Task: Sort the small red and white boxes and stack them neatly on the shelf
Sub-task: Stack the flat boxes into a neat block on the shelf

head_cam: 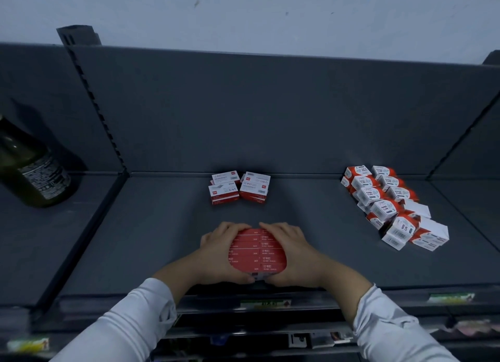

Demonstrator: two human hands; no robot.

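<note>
- The left grip [216, 253], a bare hand in a white sleeve [130, 323], was curled round the left side of a block of red boxes [257, 250], with its fingers over the far edge and its thumb at the near edge.
- The right grip [292, 250] clasped the right side of the same block in the same way, so the block sat pressed between both hands.
- The block was at the front of the dark shelf [162, 226], near its edge, with the boxes packed side by side and their red faces up.
- At the back of the shelf, two short piles of red and white boxes [239, 188] stood just beside each other against the rear panel.
- Well to the right lay a loose double row of paper clip boxes [389, 202], several of them tilted.
- A dark bottle [32, 166] stood in the neighbouring bay on the left.
- A green price label [265, 304] was on the shelf's front rail.
</note>
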